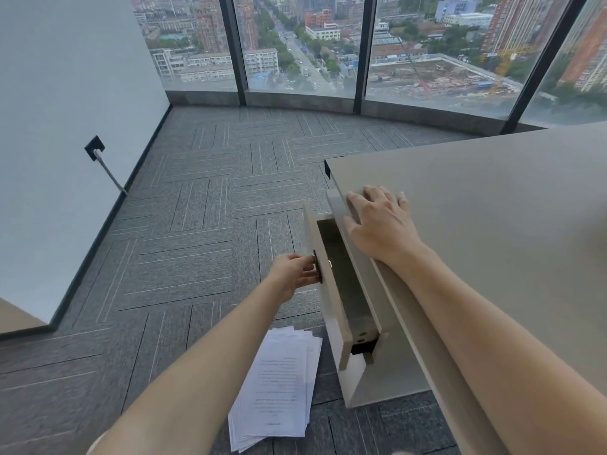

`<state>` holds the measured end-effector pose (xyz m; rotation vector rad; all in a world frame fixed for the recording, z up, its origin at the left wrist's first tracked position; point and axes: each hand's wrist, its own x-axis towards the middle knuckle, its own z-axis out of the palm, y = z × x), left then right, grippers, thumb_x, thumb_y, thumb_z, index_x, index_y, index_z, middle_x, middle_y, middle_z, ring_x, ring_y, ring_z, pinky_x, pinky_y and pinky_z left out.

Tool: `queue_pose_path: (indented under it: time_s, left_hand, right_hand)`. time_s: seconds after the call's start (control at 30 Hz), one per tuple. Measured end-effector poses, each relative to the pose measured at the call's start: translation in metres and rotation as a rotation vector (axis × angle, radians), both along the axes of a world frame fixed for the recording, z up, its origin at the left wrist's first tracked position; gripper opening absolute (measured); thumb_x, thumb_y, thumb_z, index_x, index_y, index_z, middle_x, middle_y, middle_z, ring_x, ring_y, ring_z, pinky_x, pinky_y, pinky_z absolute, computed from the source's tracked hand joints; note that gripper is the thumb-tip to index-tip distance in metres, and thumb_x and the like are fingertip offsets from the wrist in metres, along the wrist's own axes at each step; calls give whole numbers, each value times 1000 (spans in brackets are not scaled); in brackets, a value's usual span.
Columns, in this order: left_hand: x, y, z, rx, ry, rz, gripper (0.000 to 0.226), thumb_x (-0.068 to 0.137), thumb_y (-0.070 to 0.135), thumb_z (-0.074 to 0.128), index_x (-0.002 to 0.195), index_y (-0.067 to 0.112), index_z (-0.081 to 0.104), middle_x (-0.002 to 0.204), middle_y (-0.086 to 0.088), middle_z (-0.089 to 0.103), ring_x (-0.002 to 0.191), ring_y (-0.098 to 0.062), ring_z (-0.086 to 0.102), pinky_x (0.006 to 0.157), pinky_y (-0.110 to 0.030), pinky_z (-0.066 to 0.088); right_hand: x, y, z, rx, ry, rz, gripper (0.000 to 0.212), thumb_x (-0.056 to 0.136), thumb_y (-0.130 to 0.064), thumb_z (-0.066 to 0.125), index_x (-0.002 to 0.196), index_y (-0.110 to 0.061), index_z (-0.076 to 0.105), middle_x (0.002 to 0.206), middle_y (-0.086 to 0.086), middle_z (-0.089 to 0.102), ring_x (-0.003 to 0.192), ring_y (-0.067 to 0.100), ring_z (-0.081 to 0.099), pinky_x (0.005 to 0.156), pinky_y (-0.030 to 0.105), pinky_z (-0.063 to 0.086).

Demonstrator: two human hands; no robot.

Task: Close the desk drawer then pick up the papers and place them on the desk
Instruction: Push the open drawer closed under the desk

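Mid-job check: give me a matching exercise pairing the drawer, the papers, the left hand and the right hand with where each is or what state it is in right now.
Things:
1. drawer
2. papers
3. left hand
4. right hand

Places or states:
A. resting flat on the desk top, near its edge
B. pulled out, open
C. at the handle on the drawer front
D. lying fanned on the carpet beside the desk

Pairs: 1-B, 2-D, 3-C, 4-A

open drawer (341, 290) juts over the carpet (184, 244); papers (279, 389) lie below it; open floor leftward
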<state>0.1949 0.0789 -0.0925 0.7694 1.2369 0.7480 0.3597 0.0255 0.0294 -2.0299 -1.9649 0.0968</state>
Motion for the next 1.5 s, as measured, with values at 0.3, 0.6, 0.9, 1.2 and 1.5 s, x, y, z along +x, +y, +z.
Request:
queue_pose_path:
  time_s: [0.3,0.6,0.9,1.2,1.5]
  left_hand:
    - [36,3,1,-24,-60,-30,18,91,3,63,99,-10,54,99,-29,62,72,-33,66,59,-37,62]
    - [58,4,-4,-5,-74,-3,20,91,6,63,102,-6,51,83,-21,60,67,-30,64,51,-31,61]
    - [56,11,-3,-82,-45,-68,22,89,4,59,107,-10,56,87,-20,61,72,-30,65,64,-36,62]
    - [54,27,-9,-188,97,-185,20,90,26,58,88,5,60,95,-10,58,89,-28,60,70,-40,61]
    - [56,33,-7,-399,112,-224,27,84,24,48,61,12,54,114,-18,57,110,-33,55,88,-42,50]
  right_hand:
    - [-2,0,0,-11,-27,-9,43,96,-36,40,135,-22,49,150,14,41,146,35,26,120,59,11]
    - [-5,3,-2,-4,-36,-24,39,94,-33,40,129,-21,53,143,14,47,143,36,30,118,62,14]
    - [-4,1,-1,4,-18,-25,44,96,-38,34,133,-22,51,149,13,42,145,35,28,119,60,12]
    - [-3,0,0,-3,-9,-18,43,94,-35,38,133,-22,51,151,13,41,146,35,27,120,59,11]
    - [-4,0,1,7,-3,-27,42,97,-38,35,131,-22,53,150,13,42,146,34,28,120,58,12]
